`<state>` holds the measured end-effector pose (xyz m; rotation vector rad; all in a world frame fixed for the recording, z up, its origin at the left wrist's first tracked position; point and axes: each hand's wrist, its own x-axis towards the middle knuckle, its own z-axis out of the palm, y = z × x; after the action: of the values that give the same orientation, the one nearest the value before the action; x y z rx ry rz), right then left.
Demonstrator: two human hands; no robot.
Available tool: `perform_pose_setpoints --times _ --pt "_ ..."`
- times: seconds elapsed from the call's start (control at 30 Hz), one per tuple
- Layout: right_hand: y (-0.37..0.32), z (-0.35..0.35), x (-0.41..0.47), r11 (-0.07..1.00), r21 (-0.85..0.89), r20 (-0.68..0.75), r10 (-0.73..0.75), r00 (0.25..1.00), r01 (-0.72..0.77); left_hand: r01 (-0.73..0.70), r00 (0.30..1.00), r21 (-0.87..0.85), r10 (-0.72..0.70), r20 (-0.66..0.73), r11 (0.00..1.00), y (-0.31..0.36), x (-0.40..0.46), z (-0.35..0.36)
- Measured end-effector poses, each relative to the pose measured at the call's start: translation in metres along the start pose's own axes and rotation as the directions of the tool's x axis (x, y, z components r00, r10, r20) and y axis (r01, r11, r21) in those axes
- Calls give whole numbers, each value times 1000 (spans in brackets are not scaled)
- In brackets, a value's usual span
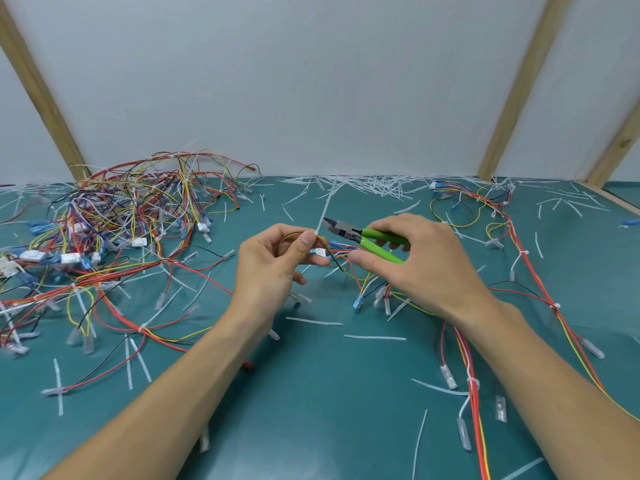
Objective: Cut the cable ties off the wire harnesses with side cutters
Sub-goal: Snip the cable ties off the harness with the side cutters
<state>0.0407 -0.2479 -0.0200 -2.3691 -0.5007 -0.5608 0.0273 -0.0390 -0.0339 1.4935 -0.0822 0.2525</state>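
Left hand (277, 261) pinches a wire harness (341, 254) at its cable tie (323, 209), the tie's tail standing up and away. Right hand (419, 258) grips the green side cutters (360, 237), jaws slightly parted just right of the tie (the nearer hand for the cut). One cutter; two more harness piles on the teal surface (311, 393), loose offcuts too many to count.

Two hands work on a wire harness above a green mat

The left hand (273, 261) pinches a wire bundle (332, 252) with its white cable tie (323, 211) standing up toward 12 o'clock. The right hand (415, 258) holds green-handled side cutters (363, 237), the jaws pointing to 9 o'clock, just beside the tie. A pile of harnesses (121, 216) lies at 10 o'clock, cut tie pieces (374, 187) at 12 o'clock on the mat (311, 393)
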Motion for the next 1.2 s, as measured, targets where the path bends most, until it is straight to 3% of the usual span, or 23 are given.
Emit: perform_pose_setpoints --times 0.37,0.77,1.0,1.2 --pt "-1 -1 0 996 -72 -18 -49 999 47 -35 999 53 37 -32 998 -2 2 -1" --pt "-7 -2 -1 1000 -11 -31 -18 999 18 -141 989 207 146 -13 968 -5 1 1" --pt "-10 -3 -2 1000 18 -7 0 1000 0 -151 988 198 156 -11 969 -6 1 0" --pt "-10 -1 -4 999 20 97 45 994 -47 -157 987 212 159 4 965 -8 1 1"
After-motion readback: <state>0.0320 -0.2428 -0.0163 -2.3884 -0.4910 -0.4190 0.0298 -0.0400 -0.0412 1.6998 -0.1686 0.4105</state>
